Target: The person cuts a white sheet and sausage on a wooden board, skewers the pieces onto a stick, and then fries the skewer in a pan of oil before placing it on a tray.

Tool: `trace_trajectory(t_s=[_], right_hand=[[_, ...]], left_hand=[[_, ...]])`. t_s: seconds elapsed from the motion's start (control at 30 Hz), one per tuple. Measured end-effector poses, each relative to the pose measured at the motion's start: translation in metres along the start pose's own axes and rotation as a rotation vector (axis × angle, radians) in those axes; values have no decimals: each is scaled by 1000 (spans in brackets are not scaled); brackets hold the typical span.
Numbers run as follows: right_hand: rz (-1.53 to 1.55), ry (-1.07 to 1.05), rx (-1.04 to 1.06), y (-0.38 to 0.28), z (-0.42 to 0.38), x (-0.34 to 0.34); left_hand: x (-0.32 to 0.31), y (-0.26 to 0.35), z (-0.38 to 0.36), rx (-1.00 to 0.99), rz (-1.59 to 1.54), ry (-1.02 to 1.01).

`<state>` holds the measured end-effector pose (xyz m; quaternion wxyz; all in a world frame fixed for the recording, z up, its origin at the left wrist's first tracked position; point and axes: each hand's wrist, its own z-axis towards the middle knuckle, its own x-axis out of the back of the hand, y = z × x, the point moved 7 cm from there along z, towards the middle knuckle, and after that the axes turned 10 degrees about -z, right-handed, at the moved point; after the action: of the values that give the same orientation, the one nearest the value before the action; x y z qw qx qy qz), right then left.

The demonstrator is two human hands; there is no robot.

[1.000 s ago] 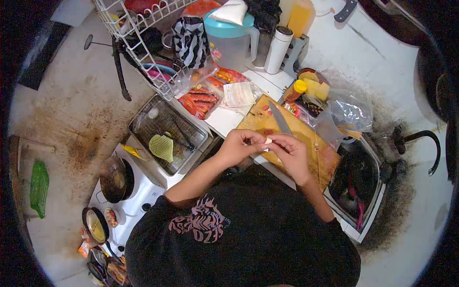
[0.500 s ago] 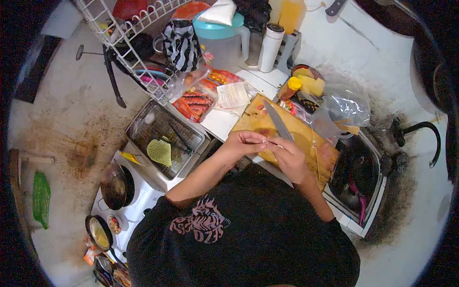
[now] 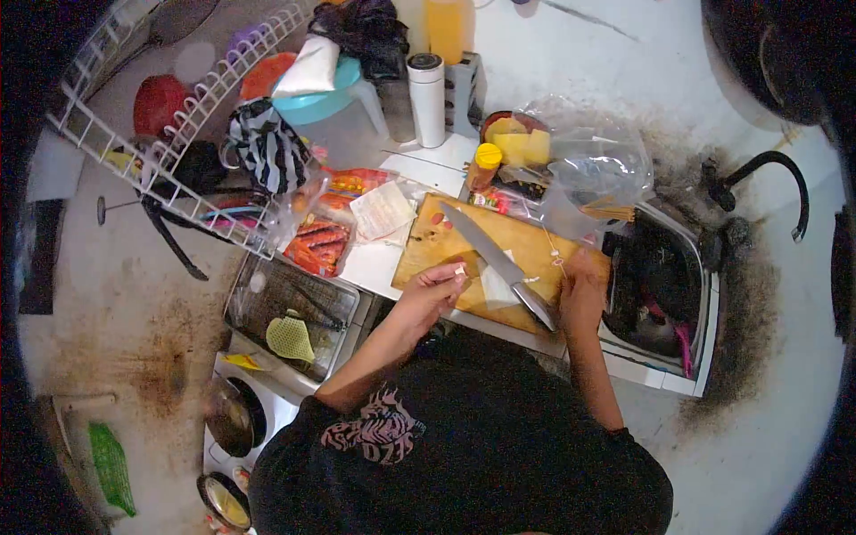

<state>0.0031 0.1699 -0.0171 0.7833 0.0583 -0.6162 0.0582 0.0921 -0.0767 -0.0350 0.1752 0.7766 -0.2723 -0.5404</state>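
My left hand (image 3: pixel 432 292) is closed in a pinch on a small white piece (image 3: pixel 460 270), above the near edge of a wooden cutting board (image 3: pixel 437 245). On the board lies a large knife (image 3: pixel 490 252), its handle toward me. A small white scrap (image 3: pixel 499 283) rests beneath the blade. To the right of the knife, my right hand (image 3: pixel 583 292) is slightly blurred at the board's right end. Its curled fingers meet the lower end of a thin skewer (image 3: pixel 549 239), which has small white rings (image 3: pixel 557 259) on it.
Left of the board are sausage packets (image 3: pixel 318 245) and a paper (image 3: pixel 383 211). Behind it stand a yellow-capped bottle (image 3: pixel 487 163), a white flask (image 3: pixel 427 102) and clear plastic bags (image 3: pixel 602 165). A sink (image 3: pixel 709 312) is at right. A wire basket (image 3: pixel 236 308) sits at left.
My hands, together before, have moved apart; the right one went right to the skewer. The left keeps its pinch, with a white piece now visible. The camera view has shifted.
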Motion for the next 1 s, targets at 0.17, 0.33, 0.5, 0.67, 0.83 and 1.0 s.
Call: trace_trajectory(t_s=[0.17,0.33,0.5,0.67,0.83,1.0], right_hand=[[230,49,-59,4,-2,2],[706,98,174,-39,-25,56],[853,11,273,-70,-27,88],[862,-90,280,-80,-17,91],[931,18,345,-86,-11,97],[955,-15,369,-92,-7,96]], left_hand=[[-8,14,11,-182,52,79],[-18,51,8,-555,308,154],[-30,70,1,-709,316,149],[-24,75,-4,-787,358,190],[-17,78,-6,-863,371,183],[-19,84,-13,-915,434,191]])
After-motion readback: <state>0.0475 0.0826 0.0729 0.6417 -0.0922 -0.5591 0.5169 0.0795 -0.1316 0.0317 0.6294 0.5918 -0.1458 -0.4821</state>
